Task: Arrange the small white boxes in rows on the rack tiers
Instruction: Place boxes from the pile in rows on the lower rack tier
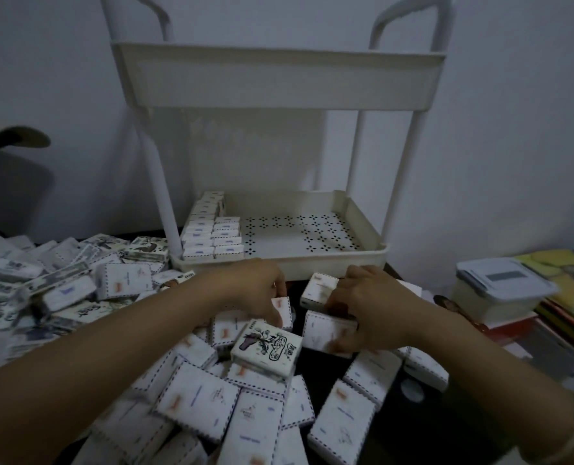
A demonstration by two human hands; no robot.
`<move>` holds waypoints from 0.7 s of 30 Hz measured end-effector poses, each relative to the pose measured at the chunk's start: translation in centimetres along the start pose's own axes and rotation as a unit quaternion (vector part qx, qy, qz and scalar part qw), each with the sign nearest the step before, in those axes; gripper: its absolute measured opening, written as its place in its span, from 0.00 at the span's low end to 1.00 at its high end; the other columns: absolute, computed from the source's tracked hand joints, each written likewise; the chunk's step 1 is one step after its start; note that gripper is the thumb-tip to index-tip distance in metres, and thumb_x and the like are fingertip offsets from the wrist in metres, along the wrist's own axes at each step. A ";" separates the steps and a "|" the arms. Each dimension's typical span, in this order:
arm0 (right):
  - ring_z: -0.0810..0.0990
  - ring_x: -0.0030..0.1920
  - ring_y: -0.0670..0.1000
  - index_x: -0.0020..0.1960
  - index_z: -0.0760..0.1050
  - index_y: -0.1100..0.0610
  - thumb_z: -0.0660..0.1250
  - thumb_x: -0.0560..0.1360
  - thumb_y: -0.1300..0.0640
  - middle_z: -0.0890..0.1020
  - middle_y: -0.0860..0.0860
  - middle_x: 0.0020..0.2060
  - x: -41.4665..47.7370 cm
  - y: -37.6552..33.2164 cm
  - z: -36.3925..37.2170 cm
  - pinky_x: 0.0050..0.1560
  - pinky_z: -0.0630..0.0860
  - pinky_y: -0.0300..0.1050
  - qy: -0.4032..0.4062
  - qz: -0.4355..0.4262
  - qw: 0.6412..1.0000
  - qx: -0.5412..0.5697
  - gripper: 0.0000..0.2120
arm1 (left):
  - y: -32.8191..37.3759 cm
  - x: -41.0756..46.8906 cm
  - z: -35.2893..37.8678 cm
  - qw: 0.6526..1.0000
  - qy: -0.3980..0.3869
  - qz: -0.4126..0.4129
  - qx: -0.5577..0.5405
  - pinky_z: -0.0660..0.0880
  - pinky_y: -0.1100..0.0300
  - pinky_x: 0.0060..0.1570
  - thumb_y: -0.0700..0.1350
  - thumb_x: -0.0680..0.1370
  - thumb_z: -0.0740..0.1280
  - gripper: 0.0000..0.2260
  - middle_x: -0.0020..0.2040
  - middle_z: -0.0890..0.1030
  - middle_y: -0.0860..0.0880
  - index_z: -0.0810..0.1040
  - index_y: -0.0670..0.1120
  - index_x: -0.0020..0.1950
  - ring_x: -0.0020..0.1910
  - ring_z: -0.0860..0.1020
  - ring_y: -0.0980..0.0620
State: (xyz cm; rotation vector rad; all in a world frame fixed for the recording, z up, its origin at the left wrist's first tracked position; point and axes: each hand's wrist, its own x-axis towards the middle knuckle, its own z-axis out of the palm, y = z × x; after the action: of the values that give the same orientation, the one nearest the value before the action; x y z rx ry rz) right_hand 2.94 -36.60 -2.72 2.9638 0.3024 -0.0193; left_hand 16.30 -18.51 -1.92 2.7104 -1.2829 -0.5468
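Two hands grip boxes; two rows on rack.

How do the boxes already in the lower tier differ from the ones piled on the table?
Tier boxes sit packed side by side in two tidy rows at the lower tier's left end; the pile lies loose, flat or tilted, overlapping. Tier boxes all face one way; the pile shows mixed faces, some with dark drawings. Both are small white boxes with dashed edging.
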 end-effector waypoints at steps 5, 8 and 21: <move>0.68 0.46 0.48 0.43 0.76 0.52 0.67 0.70 0.36 0.77 0.47 0.41 0.3 -0.7 1.4 0.48 0.65 0.44 0.066 -0.020 0.995 0.067 0.18 | -1.1 -0.3 0.5 0.993 0.069 0.022 -0.096 0.76 0.58 0.47 0.51 0.66 0.79 0.20 0.49 0.77 0.58 0.73 0.54 0.52 0.49 0.77 0.56; 0.73 0.44 0.47 0.48 0.77 0.53 0.70 0.72 0.42 0.78 0.50 0.43 0.9 -0.5 0.8 0.47 0.73 0.48 0.095 0.035 0.974 0.204 0.15 | -1.6 -0.5 -0.3 0.977 0.122 0.010 -0.172 0.79 0.57 0.44 0.49 0.67 0.79 0.20 0.47 0.80 0.56 0.72 0.53 0.53 0.45 0.79 0.56; 0.84 0.37 0.53 0.63 0.74 0.48 0.64 0.79 0.50 0.83 0.50 0.47 5.2 0.0 -0.4 0.38 0.81 0.49 0.199 0.139 0.798 0.552 0.14 | -3.2 -0.2 -3.8 0.869 0.235 -0.028 -0.434 0.77 0.50 0.54 0.39 0.82 0.60 0.12 0.55 0.79 0.48 0.74 0.50 0.62 0.53 0.78 0.49</move>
State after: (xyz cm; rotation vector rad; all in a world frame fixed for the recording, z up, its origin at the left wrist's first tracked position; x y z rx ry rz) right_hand 8.03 -35.53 -2.44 4.1251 -0.2170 0.7168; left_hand 19.93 -16.56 0.90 1.9326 -0.6038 -0.3128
